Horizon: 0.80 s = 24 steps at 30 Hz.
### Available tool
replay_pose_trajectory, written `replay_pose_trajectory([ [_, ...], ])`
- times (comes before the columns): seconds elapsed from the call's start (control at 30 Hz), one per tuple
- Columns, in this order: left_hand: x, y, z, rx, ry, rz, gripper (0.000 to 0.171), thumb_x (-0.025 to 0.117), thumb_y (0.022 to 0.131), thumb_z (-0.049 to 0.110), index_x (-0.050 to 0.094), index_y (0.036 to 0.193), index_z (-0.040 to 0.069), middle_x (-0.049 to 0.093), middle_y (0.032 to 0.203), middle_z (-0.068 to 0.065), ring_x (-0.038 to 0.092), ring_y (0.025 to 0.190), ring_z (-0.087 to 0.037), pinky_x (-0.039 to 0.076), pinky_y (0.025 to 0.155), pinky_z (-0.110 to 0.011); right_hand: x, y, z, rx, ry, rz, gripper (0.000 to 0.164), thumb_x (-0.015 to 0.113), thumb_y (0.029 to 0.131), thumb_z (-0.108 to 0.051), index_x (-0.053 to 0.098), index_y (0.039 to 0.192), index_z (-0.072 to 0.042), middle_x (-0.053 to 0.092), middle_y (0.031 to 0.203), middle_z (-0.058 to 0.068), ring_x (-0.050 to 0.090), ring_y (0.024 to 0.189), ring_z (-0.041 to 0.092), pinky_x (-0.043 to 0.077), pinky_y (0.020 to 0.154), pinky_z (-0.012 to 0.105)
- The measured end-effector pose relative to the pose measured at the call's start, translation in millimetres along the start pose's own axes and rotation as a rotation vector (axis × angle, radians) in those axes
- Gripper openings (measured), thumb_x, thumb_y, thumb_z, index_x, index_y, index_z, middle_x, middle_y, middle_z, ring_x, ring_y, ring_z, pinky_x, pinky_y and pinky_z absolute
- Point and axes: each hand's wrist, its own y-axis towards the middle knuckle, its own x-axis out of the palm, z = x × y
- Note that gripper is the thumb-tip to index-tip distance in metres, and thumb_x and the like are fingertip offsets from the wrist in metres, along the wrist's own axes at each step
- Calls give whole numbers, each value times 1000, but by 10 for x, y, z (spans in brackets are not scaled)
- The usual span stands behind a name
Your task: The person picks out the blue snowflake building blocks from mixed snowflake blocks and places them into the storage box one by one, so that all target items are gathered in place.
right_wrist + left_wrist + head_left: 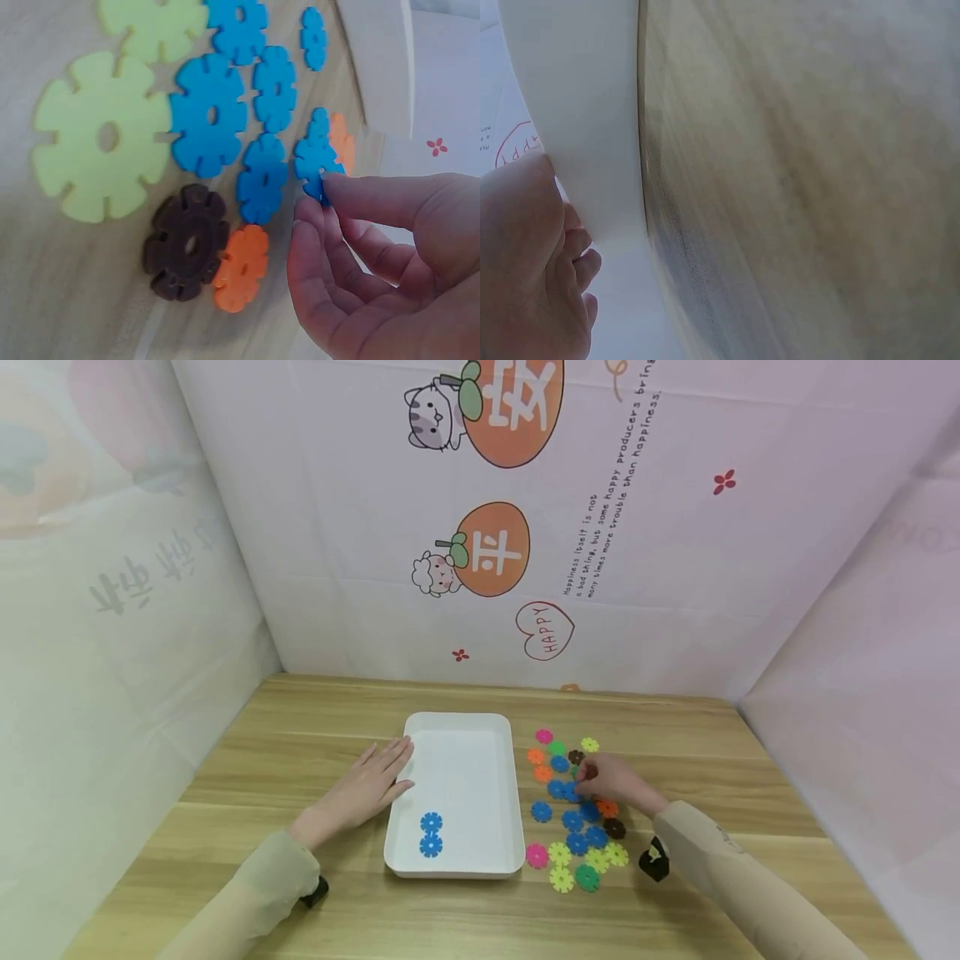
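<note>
A white rectangular tray stands on the wooden table, with two blue snowflake discs in its near left corner. My left hand rests on the tray's left rim, fingers nearly straight. In the left wrist view its fingers lie against the tray's outer wall. To the right of the tray, my right hand is over a spread of loose discs. Its thumb and forefinger pinch a blue snowflake disc, partly covered by the fingertips.
Several more discs lie on the table right of the tray: blue, yellow, green, pink, orange and brown. Printed cloth walls off the table's back and sides.
</note>
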Motion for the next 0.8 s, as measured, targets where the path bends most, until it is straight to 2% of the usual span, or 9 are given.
replay_pose_trajectory([
  [0.13, -7, 3, 6, 0, 2, -6, 66, 44, 105, 42, 28, 156, 3, 27, 164, -14, 28, 152, -32, 22, 124, -57, -48, -19, -57, -11, 39, -24, 8, 63, 94, -7, 60, 93, 1, 65, 83, 13, 60, 71, 20, 54, 65, 35],
  [0.37, -14, 1, 13, 2, 3, -3, 66, 44, 105, 41, 28, 155, 2, 27, 163, -15, 29, 151, -33, 23, 123, -58, -123, 75, -191, -94, 22, -19, 11, 58, 97, -10, 61, 93, 0, 64, 78, 13, 57, 66, 21, 48, 60, 29],
  [0.6, -26, -7, 20, -1, 2, -6, 66, 44, 105, 41, 28, 155, 2, 28, 163, -15, 29, 151, -34, 23, 123, -58, -122, 134, -481, -75, -9, 0, 13, 63, 96, -19, 62, 91, -7, 65, 78, 13, 57, 66, 18, 47, 60, 28],
  [0.73, -29, -10, 23, 0, 7, -9, 65, 44, 105, 41, 28, 155, 2, 28, 163, -15, 29, 151, -34, 24, 123, -58, -91, 156, -673, -124, 4, -9, 13, 62, 97, -17, 63, 92, -5, 65, 80, 11, 61, 68, 19, 51, 61, 28],
  [0.8, -28, -9, 22, 2, 9, -7, 65, 44, 105, 41, 28, 155, 2, 28, 163, -15, 29, 151, -34, 24, 123, -58, -64, 180, -762, -166, 12, -9, 12, 61, 97, -14, 63, 93, -3, 67, 82, 13, 65, 71, 24, 52, 61, 27],
])
